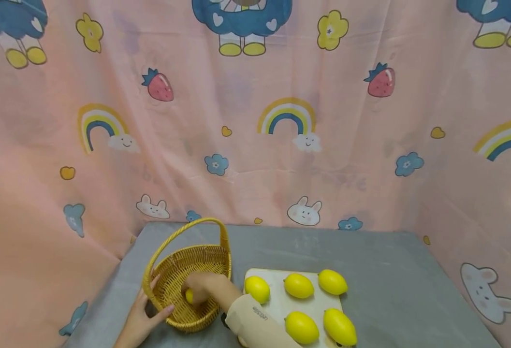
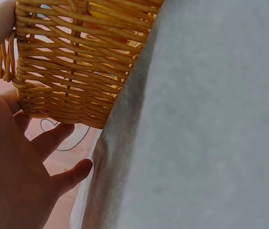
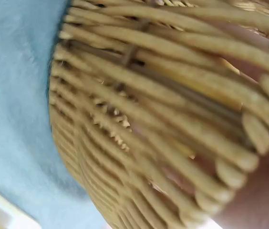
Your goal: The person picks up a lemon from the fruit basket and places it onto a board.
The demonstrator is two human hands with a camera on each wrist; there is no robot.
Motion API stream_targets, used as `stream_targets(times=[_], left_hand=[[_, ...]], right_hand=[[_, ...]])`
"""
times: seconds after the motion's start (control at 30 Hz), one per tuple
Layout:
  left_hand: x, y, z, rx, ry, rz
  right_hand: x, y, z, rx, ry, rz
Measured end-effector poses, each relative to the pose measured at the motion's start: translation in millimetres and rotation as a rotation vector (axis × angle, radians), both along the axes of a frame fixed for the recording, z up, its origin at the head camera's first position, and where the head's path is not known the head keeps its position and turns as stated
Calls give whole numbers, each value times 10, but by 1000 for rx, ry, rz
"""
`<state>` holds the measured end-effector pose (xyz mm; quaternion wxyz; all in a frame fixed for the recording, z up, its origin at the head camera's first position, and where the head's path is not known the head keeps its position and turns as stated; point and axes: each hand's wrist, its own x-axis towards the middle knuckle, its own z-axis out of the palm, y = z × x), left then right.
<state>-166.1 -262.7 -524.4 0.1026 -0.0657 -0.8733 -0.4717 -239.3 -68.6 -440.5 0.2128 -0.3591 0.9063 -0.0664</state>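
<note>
A wicker basket (image 1: 185, 253) with a tall arched handle stands on the left part of the table. At its near left rim, my left hand (image 1: 144, 311) holds on, thumb near the front and fingers along the outer side. The left wrist view shows that hand (image 2: 20, 167) against the woven wall, some fingers spread below it. My right hand (image 1: 200, 286) reaches down inside the basket and grips a lemon (image 1: 189, 296), mostly covered by the fingers. In the right wrist view, the basket's weave (image 3: 149, 105) hides most of the hand and lemon.
Right of the basket lies a white board (image 1: 277, 302) with several lemons (image 1: 299, 285) on it; the right sleeve (image 1: 259, 321) crosses its near left part. A grey cloth (image 1: 381, 280) covers the table. Pink printed curtains (image 1: 255, 193) hang behind and at both sides.
</note>
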Motion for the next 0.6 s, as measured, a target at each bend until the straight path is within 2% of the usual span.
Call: stream_targets(times=[0.07,0.17,0.37,0.43,0.6], left_hand=[[-8,17,-2,-3,-12,-3],[-13,28,14,-9,-37,0],[-9,30,33,-17,-53,-6],[-6,32,37,-17,-52,-6],[9,47,52,-9,-41,-4]], right_hand=[[24,46,3,1,-70,5],[25,74,-20,35,-84,29],[-191,67,-400,98,-150,57],[-165,114,-326,60,-174,78],[35,252,54,-74,-170,169]])
